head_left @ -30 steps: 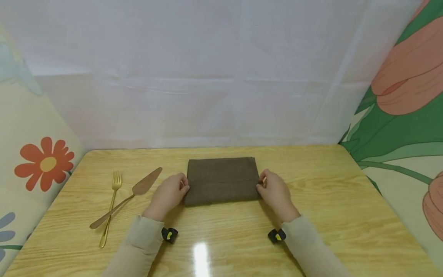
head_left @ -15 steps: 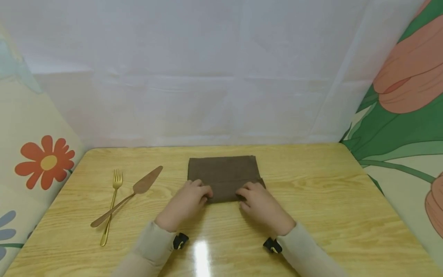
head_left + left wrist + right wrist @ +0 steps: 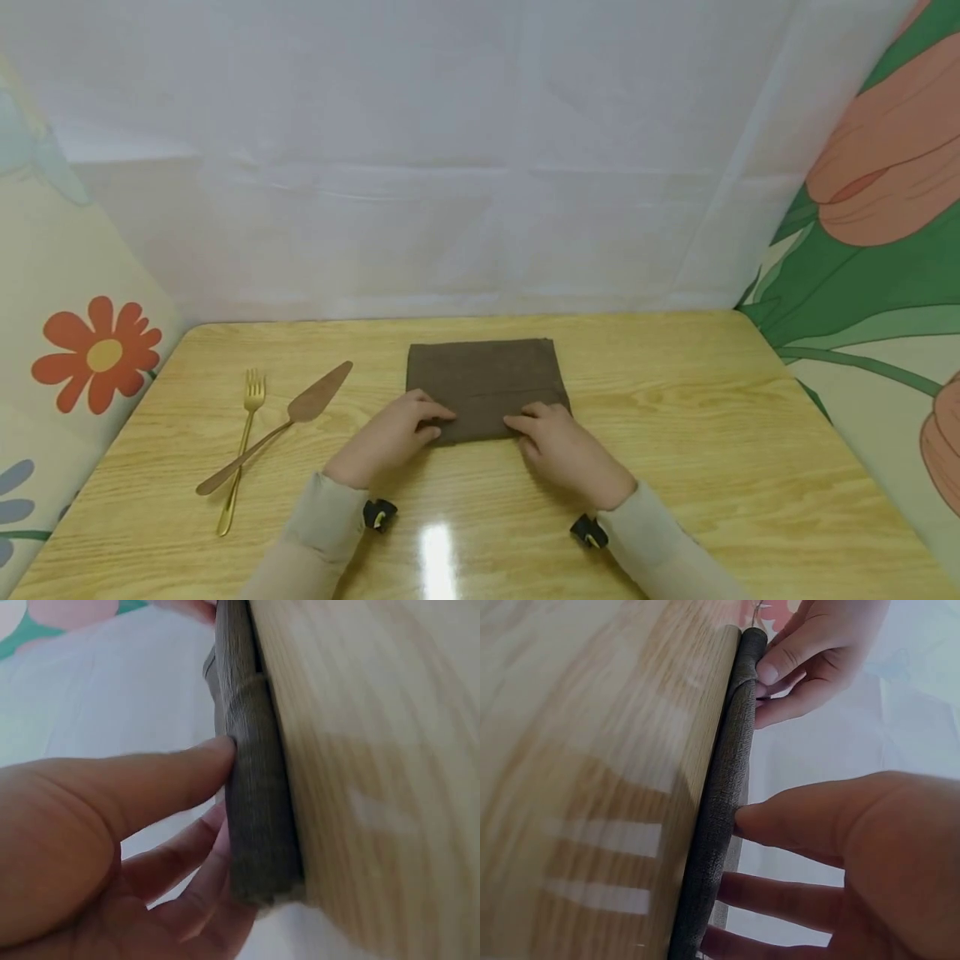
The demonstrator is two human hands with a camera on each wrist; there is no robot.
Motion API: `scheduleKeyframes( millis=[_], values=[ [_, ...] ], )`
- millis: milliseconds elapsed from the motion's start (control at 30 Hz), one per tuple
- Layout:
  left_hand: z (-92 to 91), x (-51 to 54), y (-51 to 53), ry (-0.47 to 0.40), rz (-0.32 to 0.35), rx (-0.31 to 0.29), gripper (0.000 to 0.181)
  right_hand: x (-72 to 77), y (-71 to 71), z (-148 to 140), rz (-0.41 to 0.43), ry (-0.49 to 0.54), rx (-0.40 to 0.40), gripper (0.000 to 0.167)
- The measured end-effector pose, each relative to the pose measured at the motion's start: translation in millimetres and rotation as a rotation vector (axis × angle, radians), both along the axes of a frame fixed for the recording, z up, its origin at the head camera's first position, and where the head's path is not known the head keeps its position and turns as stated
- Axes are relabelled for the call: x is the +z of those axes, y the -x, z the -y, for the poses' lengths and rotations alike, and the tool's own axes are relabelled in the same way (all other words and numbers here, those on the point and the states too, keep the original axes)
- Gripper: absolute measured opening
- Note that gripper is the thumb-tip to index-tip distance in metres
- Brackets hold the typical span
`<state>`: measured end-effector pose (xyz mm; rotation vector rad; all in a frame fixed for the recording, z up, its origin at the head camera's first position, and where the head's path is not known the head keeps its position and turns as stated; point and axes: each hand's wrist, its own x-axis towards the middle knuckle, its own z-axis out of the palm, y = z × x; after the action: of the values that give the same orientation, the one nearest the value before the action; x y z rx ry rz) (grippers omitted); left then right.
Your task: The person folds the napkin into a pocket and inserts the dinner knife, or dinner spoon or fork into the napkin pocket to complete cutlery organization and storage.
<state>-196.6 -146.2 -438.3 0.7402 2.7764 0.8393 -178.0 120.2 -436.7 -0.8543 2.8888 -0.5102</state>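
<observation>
Left of the folded cloth [image 3: 483, 375] on the bench [image 3: 712, 417], I see a cake server [image 3: 309, 406] crossing over a fork [image 3: 247, 429]. The left hand [image 3: 393, 435] touches the cloth's near-left part, thumb at its edge, grip unclenched; the right hand [image 3: 566, 447] touches its near-right part, equally loose, both probably steadying the near fold.

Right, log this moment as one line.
left hand: touches brown cloth | right hand: touches brown cloth | brown cloth: folded, on table | fork, cake server: crossed, left of brown cloth
</observation>
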Motion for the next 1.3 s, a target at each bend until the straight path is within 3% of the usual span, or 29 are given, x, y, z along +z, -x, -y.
scheduleKeyframes(
  millis=[233, 400, 567, 700, 800, 900, 1000, 1167, 1300],
  values=[
    [17.5, -7.6, 12.4, -0.146, 0.121, 0.042, 0.029, -4.0, 2.8, -2.6, -0.052, 0.021, 0.011, 0.032],
    [22.2, -8.3, 15.4, -0.212, 0.177, 0.100, 0.028, -4.9, 6.1, -6.8, 0.001, 0.068, -0.061, 0.030],
    [23.7, -5.8, 14.6, -0.202, 0.134, 0.124, 0.025, -5.8, 12.1, -13.4, 0.028, 0.154, -0.134, 0.022],
    [26.6, -4.4, 15.6, -0.209, 0.092, 0.208, 0.021, -8.7, 21.6, -20.5, -0.019, 0.263, -0.200, 0.011],
    [29.5, -4.5, 17.2, -0.249, 0.105, 0.281, 0.020, -11.1, 29.9, -27.1, -0.042, 0.374, -0.262, 0.009],
    [31.5, -4.5, 17.8, -0.275, 0.122, 0.328, 0.018, -13.0, 39.2, -32.1, -0.024, 0.464, -0.323, 0.009],
    [31.6, -4.6, 18.9, -0.266, 0.107, 0.351, 0.016, -14.2, 48.1, -34.9, 0.006, 0.491, -0.382, 0.007],
    [26.3, -6.0, 25.8, -0.233, 0.116, 0.393, 0.036, -15.4, 60.9, -35.7, 0.036, 0.495, -0.446, 0.009],
    [19.5, -5.2, 33.4, -0.214, 0.135, 0.418, 0.054, -16.1, 68.9, -34.8, 0.067, 0.496, -0.497, 0.021]
  ],
)
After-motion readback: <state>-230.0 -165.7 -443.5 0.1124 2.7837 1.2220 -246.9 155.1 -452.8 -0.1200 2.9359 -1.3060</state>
